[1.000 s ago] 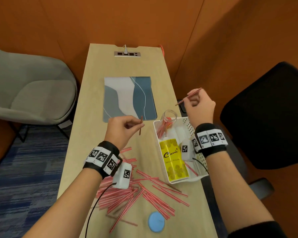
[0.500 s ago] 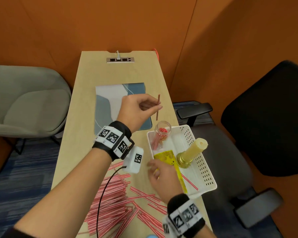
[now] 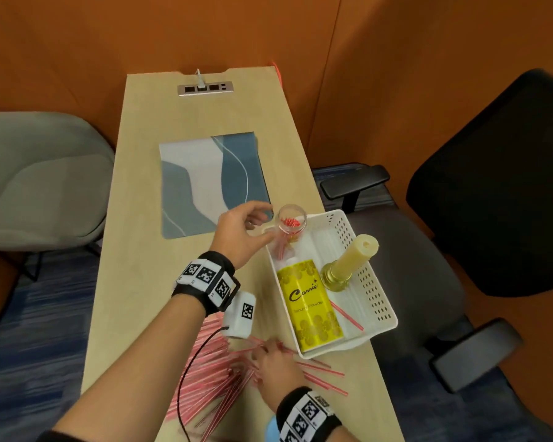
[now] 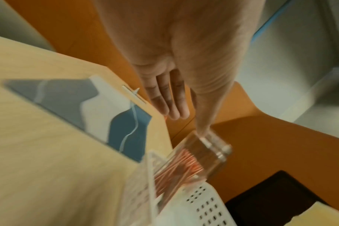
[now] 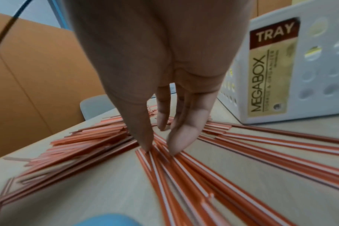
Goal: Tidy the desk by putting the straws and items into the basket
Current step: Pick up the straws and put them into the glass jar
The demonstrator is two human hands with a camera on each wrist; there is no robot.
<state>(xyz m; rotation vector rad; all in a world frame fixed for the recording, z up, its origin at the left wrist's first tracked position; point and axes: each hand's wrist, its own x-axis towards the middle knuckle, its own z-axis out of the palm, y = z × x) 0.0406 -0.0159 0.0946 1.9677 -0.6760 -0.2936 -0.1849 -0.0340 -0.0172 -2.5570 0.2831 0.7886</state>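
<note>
Near edge: right hand (image 3: 276, 366) down on the loose straws (image 3: 217, 374), thumb and forefinger tips touching one, not closed on it. Straws too many to count, fanned across the desk (image 3: 134, 282). One basket (image 3: 369, 275) holds one yellow box (image 3: 310, 307), one candle (image 3: 355, 256), one jar (image 3: 291, 222) of upright straws. Left hand (image 3: 241, 232) beside jar, fingers spread, holding nothing.
</note>
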